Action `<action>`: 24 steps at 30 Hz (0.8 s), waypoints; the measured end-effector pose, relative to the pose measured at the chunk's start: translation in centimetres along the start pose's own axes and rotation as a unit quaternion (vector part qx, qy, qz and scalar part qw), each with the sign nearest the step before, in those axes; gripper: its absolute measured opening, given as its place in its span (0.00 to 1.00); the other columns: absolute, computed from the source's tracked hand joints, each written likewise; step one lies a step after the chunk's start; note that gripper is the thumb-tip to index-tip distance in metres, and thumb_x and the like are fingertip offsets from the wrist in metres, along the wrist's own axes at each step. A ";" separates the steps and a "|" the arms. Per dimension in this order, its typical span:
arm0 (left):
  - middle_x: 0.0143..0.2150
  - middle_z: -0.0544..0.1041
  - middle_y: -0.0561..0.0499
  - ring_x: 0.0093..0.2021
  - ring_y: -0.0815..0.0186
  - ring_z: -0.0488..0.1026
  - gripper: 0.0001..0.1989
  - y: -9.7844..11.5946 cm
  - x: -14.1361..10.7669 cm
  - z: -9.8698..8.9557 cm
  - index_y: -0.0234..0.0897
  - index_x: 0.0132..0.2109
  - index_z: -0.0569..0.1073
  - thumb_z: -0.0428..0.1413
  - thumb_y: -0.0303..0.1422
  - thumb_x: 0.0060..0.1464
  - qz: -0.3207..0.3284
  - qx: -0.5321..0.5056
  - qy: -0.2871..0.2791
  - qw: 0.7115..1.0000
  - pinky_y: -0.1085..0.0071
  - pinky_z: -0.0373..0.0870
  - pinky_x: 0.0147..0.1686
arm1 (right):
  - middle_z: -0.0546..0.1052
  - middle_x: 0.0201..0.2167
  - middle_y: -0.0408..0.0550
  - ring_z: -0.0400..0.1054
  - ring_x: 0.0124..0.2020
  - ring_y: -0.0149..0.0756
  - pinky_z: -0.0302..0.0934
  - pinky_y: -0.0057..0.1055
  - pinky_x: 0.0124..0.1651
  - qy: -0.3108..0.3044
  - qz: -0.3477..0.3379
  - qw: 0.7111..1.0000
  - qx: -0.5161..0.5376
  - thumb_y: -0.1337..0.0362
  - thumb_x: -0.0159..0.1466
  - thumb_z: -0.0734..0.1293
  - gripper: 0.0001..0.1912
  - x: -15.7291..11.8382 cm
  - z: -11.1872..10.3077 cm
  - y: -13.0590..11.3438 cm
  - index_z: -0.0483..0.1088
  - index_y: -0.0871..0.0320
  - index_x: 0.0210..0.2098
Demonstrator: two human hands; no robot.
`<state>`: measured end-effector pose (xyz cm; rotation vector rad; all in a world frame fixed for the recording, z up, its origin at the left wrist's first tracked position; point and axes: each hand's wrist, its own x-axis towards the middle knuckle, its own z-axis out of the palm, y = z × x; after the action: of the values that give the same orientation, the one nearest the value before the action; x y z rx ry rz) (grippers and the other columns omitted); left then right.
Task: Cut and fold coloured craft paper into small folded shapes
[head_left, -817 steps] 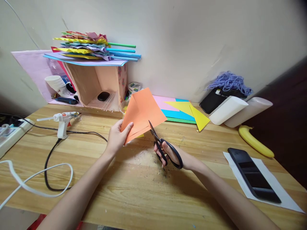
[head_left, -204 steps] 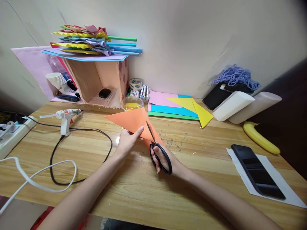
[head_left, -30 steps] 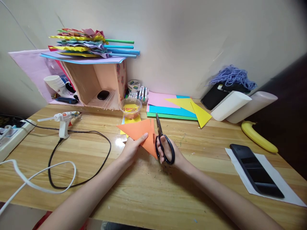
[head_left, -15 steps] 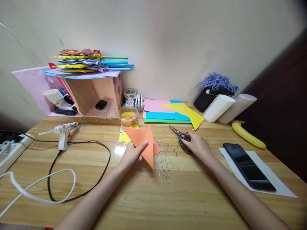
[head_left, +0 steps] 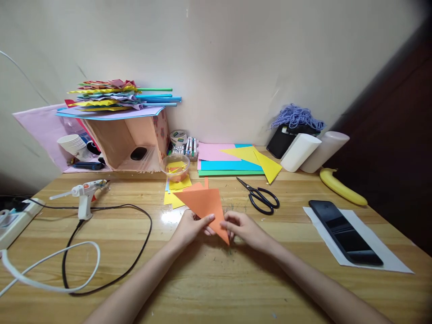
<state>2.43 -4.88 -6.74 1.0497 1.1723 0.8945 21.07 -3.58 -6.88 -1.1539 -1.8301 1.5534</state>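
Two hands hold a triangle of orange paper [head_left: 204, 204] low over the middle of the table. My left hand [head_left: 193, 227] pinches its lower left edge, thumb on top and fingers beneath. At the right edge, near the lower tip, my right hand [head_left: 241, 228] grips the paper between thumb and fingers. Behind the triangle, more orange paper [head_left: 206, 182] shows in part. Black-handled scissors [head_left: 261, 198] lie untouched on the table beyond my right hand, blades pointing to the far left. Yellow paper pieces [head_left: 170, 198] lie beyond my left hand.
A glue gun [head_left: 86, 195] with looping cables stands left. At the back are a cardboard box [head_left: 162, 135], a tub of scraps [head_left: 175, 167] and coloured sheets [head_left: 232, 166]. On the right lie a phone [head_left: 344, 231] on white paper and a banana [head_left: 340, 186].
My right hand has let go of the scissors, leaving them on the table, and moved left onto the orange paper. The triangle has turned and come slightly nearer in my left hand.
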 end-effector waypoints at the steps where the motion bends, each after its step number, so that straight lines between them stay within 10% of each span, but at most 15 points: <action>1: 0.20 0.76 0.46 0.19 0.66 0.72 0.17 -0.1 -0.1 0.2 0.29 0.28 0.74 0.60 0.42 0.42 -0.001 0.009 -0.012 1.000 0.74 0.69 0.22 | 0.70 0.20 0.43 0.64 0.22 0.30 0.58 0.25 0.25 -0.012 0.008 1.000 0.027 0.52 0.59 0.60 0.17 -0.1 0.6 0.0 0.64 0.60 0.26; 8: 0.21 0.76 0.41 0.20 0.66 0.72 0.23 0.0 -0.2 0.5 0.28 0.23 0.74 0.51 0.46 0.50 -0.011 0.025 -0.031 0.999 0.73 0.68 0.23 | 0.68 0.17 0.41 0.61 0.19 0.28 0.54 0.24 0.23 -0.032 0.014 0.999 0.017 0.53 0.57 0.63 0.17 -0.6 -1.2 0.1 0.64 0.60 0.22; 13: 0.31 0.76 0.45 0.28 0.66 0.73 0.17 0.4 1.0 -1.2 0.31 0.38 0.71 0.50 0.43 0.52 0.101 -0.014 0.106 0.989 0.71 0.69 0.30 | 0.66 0.17 0.41 0.61 0.21 0.30 0.56 0.25 0.26 0.203 -0.051 0.977 -0.028 0.52 0.58 0.62 0.18 -0.2 -4.2 0.5 0.62 0.58 0.19; 17: 0.40 0.73 0.43 0.38 0.62 0.72 0.13 0.4 3.4 -1.4 0.34 0.40 0.69 0.52 0.38 0.51 0.130 0.163 0.169 0.963 0.66 0.67 0.39 | 0.65 0.17 0.41 0.61 0.21 0.31 0.57 0.27 0.27 0.346 -0.091 0.934 0.016 0.51 0.58 0.62 0.18 0.5 -5.5 2.0 0.61 0.58 0.20; 24: 0.44 0.68 0.35 0.47 0.53 0.66 0.11 1.4 6.6 1.5 0.29 0.41 0.65 0.54 0.26 0.48 0.069 0.469 0.216 0.853 0.62 0.60 0.42 | 0.64 0.16 0.41 0.59 0.20 0.31 0.55 0.27 0.25 0.380 -0.115 0.918 0.014 0.52 0.59 0.61 0.18 1.1 -5.0 3.4 0.59 0.56 0.20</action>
<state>5.10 1.48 -7.13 1.7849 2.0355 0.6607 25.51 0.13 -9.08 -1.2389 -1.3375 0.8119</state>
